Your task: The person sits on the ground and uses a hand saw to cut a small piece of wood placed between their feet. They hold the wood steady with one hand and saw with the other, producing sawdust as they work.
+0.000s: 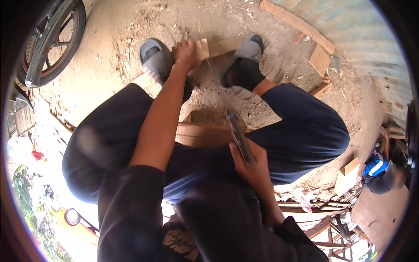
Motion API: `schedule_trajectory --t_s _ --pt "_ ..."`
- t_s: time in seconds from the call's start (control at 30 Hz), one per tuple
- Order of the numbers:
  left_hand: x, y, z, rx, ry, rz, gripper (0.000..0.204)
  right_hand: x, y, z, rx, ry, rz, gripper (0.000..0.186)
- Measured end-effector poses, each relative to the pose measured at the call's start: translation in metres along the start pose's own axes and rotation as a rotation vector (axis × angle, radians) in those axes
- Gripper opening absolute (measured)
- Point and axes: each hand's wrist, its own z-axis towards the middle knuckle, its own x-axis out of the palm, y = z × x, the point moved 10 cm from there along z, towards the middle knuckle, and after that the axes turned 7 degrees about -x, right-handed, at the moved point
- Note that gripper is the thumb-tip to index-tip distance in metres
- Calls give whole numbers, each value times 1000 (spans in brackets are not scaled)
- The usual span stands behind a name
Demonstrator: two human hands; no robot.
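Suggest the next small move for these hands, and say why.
A short, gentle pull of the right hand would probably suit, with the left hand steadying the wood piece. The right hand grips a saw-like tool whose blurred blade reaches toward that piece, close beside the left hand; contact is unclear.

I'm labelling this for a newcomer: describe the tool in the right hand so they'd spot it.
Find the dark trousers, knees spread. Between them, the right hand grips the tool by its dark handle, its blurred blade reaching toward the pale wood piece at the left hand. Unlike the brown boards nearby, it has a handle.
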Motion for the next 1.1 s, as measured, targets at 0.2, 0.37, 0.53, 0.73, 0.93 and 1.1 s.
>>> schedule_trajectory --t_s 0.2,0.37,0.53,0.73,0.93,1.1 --pt "-2 4 2 8 14 7 71 -3 -4 -13 92 5 55 15" --pt "0 0 3 0 25 -7 70 -5 -3 -26 36 -46 -8 17" --pt "-1 8 3 2 3 -14 73 -5 2 -16 81 42 115 14" --pt "-1 1 2 -6 3 28 76 -17 5 -40 -44 -66 -80 14" --pt "5 -1 5 25 11 -6 75 15 -10 11 137 44 73 13" --pt "2 4 4 -10 17 24 72 -4 12 -25 -19 -34 -15 15"
